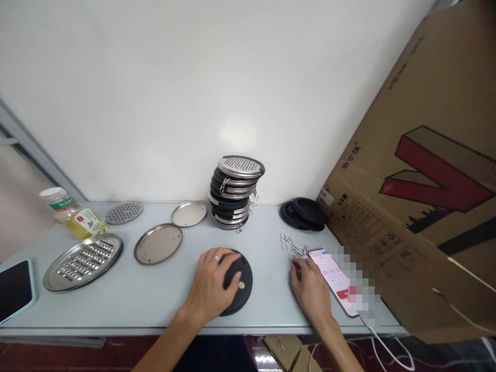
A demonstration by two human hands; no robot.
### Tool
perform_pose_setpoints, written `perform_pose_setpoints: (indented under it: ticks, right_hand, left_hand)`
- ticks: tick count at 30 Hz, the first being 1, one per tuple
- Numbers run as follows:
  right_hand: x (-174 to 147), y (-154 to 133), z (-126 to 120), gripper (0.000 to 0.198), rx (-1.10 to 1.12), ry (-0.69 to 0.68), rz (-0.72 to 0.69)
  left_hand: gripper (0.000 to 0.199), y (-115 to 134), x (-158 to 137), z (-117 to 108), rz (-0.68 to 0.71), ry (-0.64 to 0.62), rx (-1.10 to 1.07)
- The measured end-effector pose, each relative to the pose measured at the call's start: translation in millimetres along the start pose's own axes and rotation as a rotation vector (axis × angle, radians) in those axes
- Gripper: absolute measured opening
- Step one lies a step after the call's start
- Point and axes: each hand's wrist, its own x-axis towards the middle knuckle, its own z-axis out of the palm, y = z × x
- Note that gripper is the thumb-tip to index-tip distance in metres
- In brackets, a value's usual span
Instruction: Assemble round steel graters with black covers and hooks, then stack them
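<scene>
My left hand (215,279) is closed on a black round disc (243,297) near the front of the table, thumb on its face beside a small greenish round sticker. My right hand (311,289) rests on the table with fingers curled together at the near edge of a small pile of silver wire hooks (294,248); what its fingertips hold, if anything, is hidden. Behind the left hand stands a leaning stack of round graters and black discs (236,199), with wire hooks dangling from its side. More black discs (304,213) lie piled at the back right.
On the left are a slotted grater plate (87,261), a perforated plate (124,212), two plain metal plates (158,244) and a jar (72,213). A phone (15,289) lies at far left, another phone (329,274) beside my right hand. A large carton (422,268) borders the right.
</scene>
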Motion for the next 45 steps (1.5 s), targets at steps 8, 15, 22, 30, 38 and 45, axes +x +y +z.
perform_pose_setpoints:
  ticks: [8, 15, 22, 30, 38, 45]
  right_hand:
    - [2.5, 0.4, -2.7, 0.02, 0.112, -0.042, -0.079]
    - [7.0, 2.7, -3.6, 0.017, 0.166, -0.084, -0.076]
    - [6.4, 4.5, -3.0, 0.017, 0.206, -0.117, -0.097]
    - [3.8, 2.5, -3.0, 0.019, 0.145, -0.124, -0.161]
    - [-3.4, -18.5, -7.2, 0.025, 0.481, -0.026, -0.058]
    - [-20.0, -102.5, -29.7, 0.034, 1.363, -0.333, 0.08]
  left_hand:
    - [0.027, 54.9, 89.4, 83.7, 0.149, -0.429, 0.017]
    - [0.021, 69.0, 123.1, 115.7, 0.056, -0.496, 0.075]
    - [0.022, 66.6, 111.5, 103.2, 0.069, -0.597, 0.09]
    - [0.017, 44.5, 70.9, 42.8, 0.083, -0.488, -0.047]
    - [0.015, 10.3, 19.9, 0.2, -0.118, -0.176, -0.319]
    - [0.017, 15.3, -16.6, -6.1, -0.092, -0.188, -0.37]
